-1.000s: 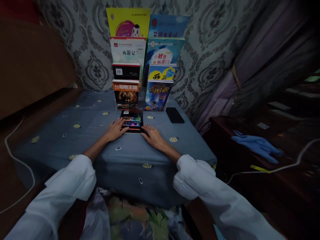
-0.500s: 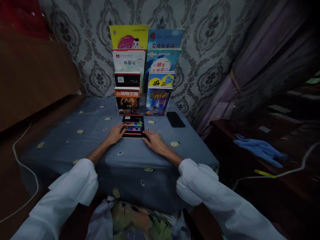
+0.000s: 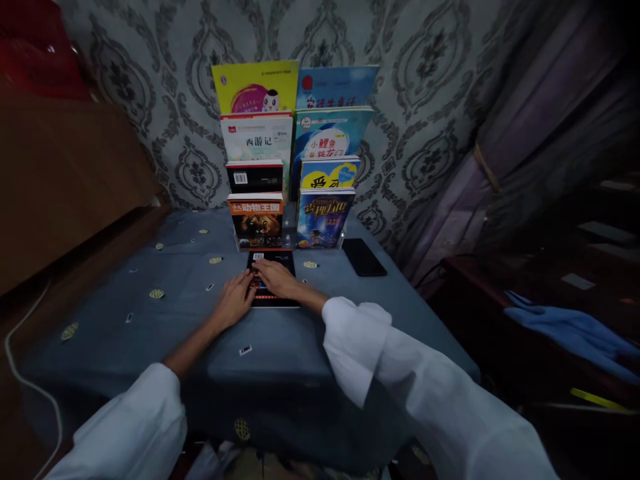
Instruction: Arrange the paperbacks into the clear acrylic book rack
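A black book [image 3: 278, 297] lies flat on the blue tablecloth, back cover up, with a barcode at its top. At its left edge rests my left hand [image 3: 234, 297], fingers stretched and fingertips touching the book. My right hand [image 3: 276, 277] lies across the cover, fingers extended toward the left edge, close to my left fingertips. Both hands look open, and they hide much of the cover. Just behind stand an orange and black book with a lion [image 3: 257, 223] and a dark blue book [image 3: 324, 220], held upright in a clear rack [image 3: 343, 235].
More books rise in tiers behind, among them a yellow one [image 3: 237, 83] and a blue one [image 3: 337, 83]. A black phone [image 3: 364, 257] lies right of the rack. Blue gloves [image 3: 570, 327] rest on a dark surface at right. A patterned wall stands behind the table.
My right hand has moved left from the book's right edge onto its cover. My left hand stays at the left edge. The view has shifted closer, so the books appear lower and larger.
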{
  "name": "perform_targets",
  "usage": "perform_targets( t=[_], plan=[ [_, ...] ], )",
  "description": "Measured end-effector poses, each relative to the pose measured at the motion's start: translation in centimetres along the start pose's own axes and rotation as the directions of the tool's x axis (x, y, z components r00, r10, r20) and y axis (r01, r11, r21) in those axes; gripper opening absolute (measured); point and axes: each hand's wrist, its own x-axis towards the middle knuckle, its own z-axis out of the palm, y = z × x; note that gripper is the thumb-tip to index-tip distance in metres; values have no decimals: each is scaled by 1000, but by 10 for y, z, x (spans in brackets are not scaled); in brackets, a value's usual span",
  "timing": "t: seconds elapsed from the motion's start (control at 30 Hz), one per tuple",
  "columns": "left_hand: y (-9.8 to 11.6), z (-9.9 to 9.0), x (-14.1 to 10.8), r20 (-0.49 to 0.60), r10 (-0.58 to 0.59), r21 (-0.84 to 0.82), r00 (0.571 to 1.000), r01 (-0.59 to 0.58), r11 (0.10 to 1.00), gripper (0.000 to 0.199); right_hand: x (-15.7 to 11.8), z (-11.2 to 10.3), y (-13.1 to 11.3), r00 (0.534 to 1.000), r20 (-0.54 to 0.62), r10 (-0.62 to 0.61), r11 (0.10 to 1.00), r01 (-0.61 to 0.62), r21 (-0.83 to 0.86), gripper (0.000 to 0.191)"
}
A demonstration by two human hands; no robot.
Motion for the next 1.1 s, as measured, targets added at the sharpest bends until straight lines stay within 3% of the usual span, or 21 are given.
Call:
perform_targets(
  t=[0.1,0.23,0.5,0.7,0.9,1.1],
  plan=[
    [3,-2,-1,13,-6,11,1000,6,1000,45,21,9,6,1000,4,-23,1000,23,6,40],
    [4,-1,-3,20,-16,26,1000,16,1000,46,28,9,28,1000,-4,-23,1000,23,9,39],
    [5,-2,-6,-21,14,18,1000,-13,1000,45,-13,-5,80,990,-114,84,995,-77,66,42],
    [0,-14,-2,59,24,-7,998,-23,1000,47,-26,-8,85,981,-135,143,987,-130,100,43],
    [-24,-17,35,220,49,-52,974,-38,998,54,-24,-10,83,980,-125,153,985,-141,103,45],
    [-37,-3,78,201,60,-40,978,-53,998,52,-26,-9,87,981,-129,146,983,-129,130,45]
  ],
)
